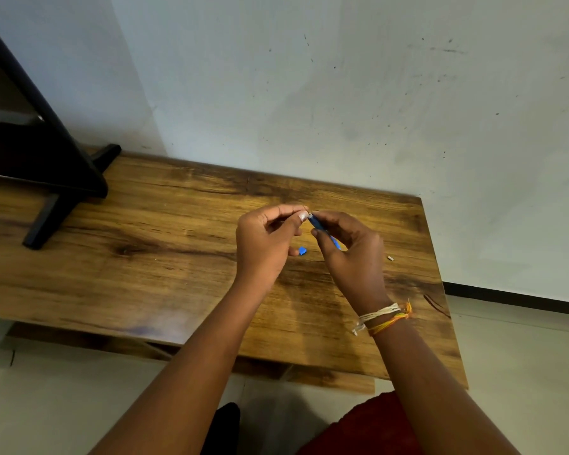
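Above the wooden table [145, 257], my right hand [352, 254] grips a thin blue pen [318, 223], its fingers curled round the barrel. My left hand [265, 244] pinches the pen's pale upper tip between thumb and forefinger. Most of the barrel is hidden inside my right hand. A small blue piece [302, 250] lies on the table below and between my two hands, and I cannot tell what it is.
A black stand [63, 178] with splayed feet occupies the table's far left. A tiny pale bit [390, 258] lies on the table right of my right hand. A white wall runs behind the table. Thread bands [385, 316] circle my right wrist.
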Demonstrator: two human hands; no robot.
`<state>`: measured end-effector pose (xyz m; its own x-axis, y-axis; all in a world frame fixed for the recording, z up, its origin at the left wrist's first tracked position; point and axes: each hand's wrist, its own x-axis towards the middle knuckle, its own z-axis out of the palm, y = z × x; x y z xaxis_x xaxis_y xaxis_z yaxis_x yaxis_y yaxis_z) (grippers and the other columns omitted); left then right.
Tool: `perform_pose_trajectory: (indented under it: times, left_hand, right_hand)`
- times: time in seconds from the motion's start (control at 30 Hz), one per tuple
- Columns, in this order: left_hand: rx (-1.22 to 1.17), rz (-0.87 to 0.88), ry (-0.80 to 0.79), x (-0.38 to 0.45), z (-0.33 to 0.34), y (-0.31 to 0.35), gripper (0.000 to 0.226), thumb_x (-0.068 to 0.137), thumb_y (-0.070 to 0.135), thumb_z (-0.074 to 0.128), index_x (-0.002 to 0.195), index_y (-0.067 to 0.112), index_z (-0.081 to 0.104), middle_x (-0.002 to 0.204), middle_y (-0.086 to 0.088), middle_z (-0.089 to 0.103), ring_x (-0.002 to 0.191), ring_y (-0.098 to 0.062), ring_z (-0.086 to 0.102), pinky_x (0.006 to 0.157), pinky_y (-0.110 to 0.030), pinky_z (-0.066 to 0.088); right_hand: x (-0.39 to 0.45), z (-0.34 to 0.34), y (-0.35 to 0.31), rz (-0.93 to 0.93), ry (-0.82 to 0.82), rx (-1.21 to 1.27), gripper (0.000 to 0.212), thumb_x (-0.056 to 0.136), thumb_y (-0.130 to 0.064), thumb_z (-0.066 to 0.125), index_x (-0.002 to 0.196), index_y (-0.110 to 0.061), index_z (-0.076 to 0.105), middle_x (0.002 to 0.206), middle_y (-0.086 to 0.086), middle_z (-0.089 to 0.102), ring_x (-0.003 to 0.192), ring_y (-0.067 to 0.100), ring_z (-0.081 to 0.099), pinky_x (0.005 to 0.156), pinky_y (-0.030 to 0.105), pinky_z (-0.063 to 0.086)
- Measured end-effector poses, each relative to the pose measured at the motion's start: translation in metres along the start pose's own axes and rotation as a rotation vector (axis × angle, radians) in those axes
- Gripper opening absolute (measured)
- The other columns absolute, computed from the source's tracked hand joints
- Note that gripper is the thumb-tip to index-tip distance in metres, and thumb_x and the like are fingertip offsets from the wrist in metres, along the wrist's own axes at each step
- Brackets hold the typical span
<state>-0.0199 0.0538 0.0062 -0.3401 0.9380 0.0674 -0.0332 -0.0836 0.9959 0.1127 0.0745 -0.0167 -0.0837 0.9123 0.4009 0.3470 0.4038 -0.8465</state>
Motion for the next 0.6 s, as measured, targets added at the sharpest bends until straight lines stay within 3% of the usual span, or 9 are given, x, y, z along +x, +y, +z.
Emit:
perform_pose_trajectory:
  times: [0.17,0.3,0.4,0.6]
  left_hand:
    - [0.025,-0.020,-0.009,0.000,0.000,-0.001,0.016,0.085,0.011,0.066,0.095,0.021,0.074,0.088,-0.002,0.073,0.071,-0.014,0.067,0.047,-0.024,0.055]
    - [0.043,-0.064,-0.026,0.001,-0.001,-0.003,0.018,0.085,0.011,0.066,0.100,0.016,0.075,0.089,-0.005,0.074,0.074,-0.013,0.068,0.049,-0.027,0.057]
    - [0.043,-0.080,-0.062,0.000,0.001,-0.003,0.018,0.084,0.014,0.068,0.099,0.023,0.074,0.090,0.002,0.075,0.080,-0.010,0.070,0.052,-0.024,0.056]
    - [0.002,-0.074,-0.101,-0.001,0.010,-0.001,0.024,0.081,0.013,0.072,0.101,0.026,0.071,0.090,0.010,0.073,0.084,-0.005,0.071,0.059,-0.021,0.057]
  right_hand:
    - [-0.001,-0.001,-0.005,0.035,-0.004,0.051,0.033,0.083,0.001,0.070,0.110,-0.018,0.069,0.100,-0.019,0.068,0.098,-0.002,0.067,0.085,0.016,0.053]
    - [0.000,0.000,-0.005,0.073,0.008,0.082,0.031,0.082,0.000,0.071,0.111,-0.011,0.069,0.103,0.000,0.071,0.097,0.006,0.069,0.084,0.019,0.055]
    - [0.001,0.000,-0.007,0.102,0.023,0.118,0.031,0.081,-0.001,0.073,0.110,-0.012,0.069,0.105,0.010,0.070,0.095,0.010,0.070,0.081,0.019,0.055]
    - [-0.001,-0.003,-0.014,0.136,0.006,0.137,0.034,0.081,-0.004,0.073,0.104,-0.028,0.068,0.091,-0.011,0.073,0.089,0.007,0.071,0.081,0.031,0.059]
